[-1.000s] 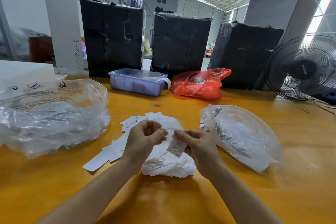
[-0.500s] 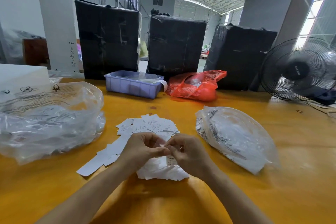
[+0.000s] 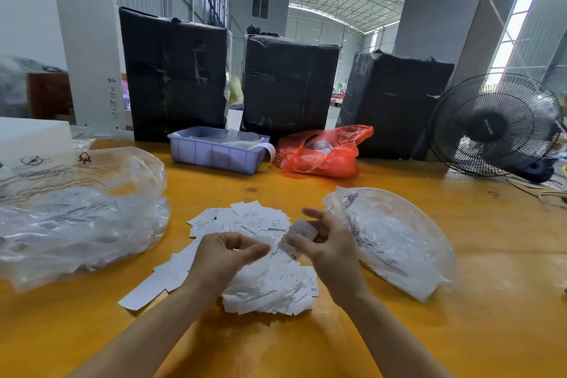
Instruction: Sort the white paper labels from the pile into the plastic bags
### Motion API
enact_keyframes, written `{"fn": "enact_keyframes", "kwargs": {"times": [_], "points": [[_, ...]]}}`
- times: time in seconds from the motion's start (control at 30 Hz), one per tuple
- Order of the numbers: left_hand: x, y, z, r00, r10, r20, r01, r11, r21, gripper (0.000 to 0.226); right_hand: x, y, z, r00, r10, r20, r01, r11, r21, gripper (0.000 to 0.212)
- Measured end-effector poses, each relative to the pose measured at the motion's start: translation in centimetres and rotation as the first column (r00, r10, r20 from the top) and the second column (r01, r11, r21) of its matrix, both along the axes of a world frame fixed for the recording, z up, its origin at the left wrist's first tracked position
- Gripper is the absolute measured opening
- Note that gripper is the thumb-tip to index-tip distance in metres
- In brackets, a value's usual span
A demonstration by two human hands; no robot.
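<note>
A pile of white paper labels (image 3: 264, 285) lies on the yellow table (image 3: 460, 331), spread from the middle toward the front. My right hand (image 3: 328, 245) hovers over the pile's right side and pinches a white label (image 3: 302, 230) between thumb and fingers, the other fingers spread. My left hand (image 3: 224, 255) is just left of it, fingers loosely curled with the thumb out, holding nothing that I can see. A large clear plastic bag (image 3: 76, 212) with labels inside sits at the left. A smaller clear plastic bag (image 3: 395, 239) lies to the right, close to my right hand.
A purple plastic bin (image 3: 214, 152) and a red plastic bag (image 3: 322, 150) stand at the table's far edge before three black wrapped bales (image 3: 175, 77). A black fan (image 3: 494, 126) is at the far right. A white box (image 3: 30, 138) sits far left.
My hands were together over the pile, both on one label. They have parted: the right hand now holds the label alone and has lifted toward the right bag.
</note>
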State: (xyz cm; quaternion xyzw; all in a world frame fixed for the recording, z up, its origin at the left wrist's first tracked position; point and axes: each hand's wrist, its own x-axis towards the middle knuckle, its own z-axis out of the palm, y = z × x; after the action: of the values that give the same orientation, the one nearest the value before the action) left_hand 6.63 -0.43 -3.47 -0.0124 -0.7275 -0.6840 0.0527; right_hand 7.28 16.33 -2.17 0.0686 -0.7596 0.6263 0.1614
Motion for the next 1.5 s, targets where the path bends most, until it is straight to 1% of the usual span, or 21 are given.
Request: {"fn": "enact_keyframes", "kwargs": {"times": [0.07,0.13,0.2,0.3,0.43,0.57,0.8,0.97,1.1,1.27,1.5], "points": [[0.12,0.26,0.18,1.0,-0.019,0.002,0.019,1.0,0.012,0.011,-0.04,0.17,0.33,0.995,0.076,0.063,-0.057,0.965,-0.256,0.049],[0.24,0.42,0.34,0.999,-0.03,0.017,0.03,1.0,-0.009,0.009,-0.14,0.17,0.59,0.983,0.15,0.105,-0.095,0.907,-0.41,0.049],[0.29,0.5,0.4,0.999,-0.038,0.037,0.039,0.999,-0.031,0.009,-0.23,0.12,0.68,0.976,0.186,0.117,-0.11,0.874,-0.474,0.049],[0.25,0.5,0.34,0.997,-0.061,0.056,0.063,0.997,-0.048,0.011,-0.3,0.12,0.65,0.982,0.163,0.095,-0.093,0.857,-0.507,0.041],[0.41,0.55,0.28,0.987,-0.142,0.074,0.143,0.99,-0.011,0.01,-0.09,0.15,0.61,0.989,0.13,0.065,-0.086,0.884,-0.459,0.02],[0.49,0.66,0.34,0.983,-0.167,0.079,0.169,0.986,-0.015,0.011,0.08,0.05,0.54,0.994,0.097,0.054,-0.069,0.921,-0.384,0.014],[0.45,0.44,0.39,0.98,-0.182,0.077,0.184,0.982,-0.028,0.017,0.11,-0.1,0.48,0.992,0.123,0.009,-0.113,0.937,-0.33,0.024],[0.45,0.49,0.32,0.973,-0.221,0.06,0.225,0.972,-0.066,0.01,0.08,-0.18,0.41,0.993,0.118,-0.016,-0.117,0.953,-0.278,0.022],[0.33,0.44,0.23,0.975,-0.215,0.064,0.219,0.974,-0.063,0.011,0.11,-0.3,0.27,0.991,0.131,-0.017,-0.131,0.959,-0.252,0.021],[0.26,0.3,0.25,0.971,-0.227,0.075,0.23,0.973,-0.03,0.015,0.06,0.04,0.56,0.992,0.118,-0.051,-0.128,0.939,-0.318,0.018],[0.22,0.27,0.17,0.967,-0.248,0.065,0.251,0.967,-0.05,0.013,0.18,-0.29,0.21,0.991,0.12,-0.054,-0.129,0.968,-0.213,0.019]]}}
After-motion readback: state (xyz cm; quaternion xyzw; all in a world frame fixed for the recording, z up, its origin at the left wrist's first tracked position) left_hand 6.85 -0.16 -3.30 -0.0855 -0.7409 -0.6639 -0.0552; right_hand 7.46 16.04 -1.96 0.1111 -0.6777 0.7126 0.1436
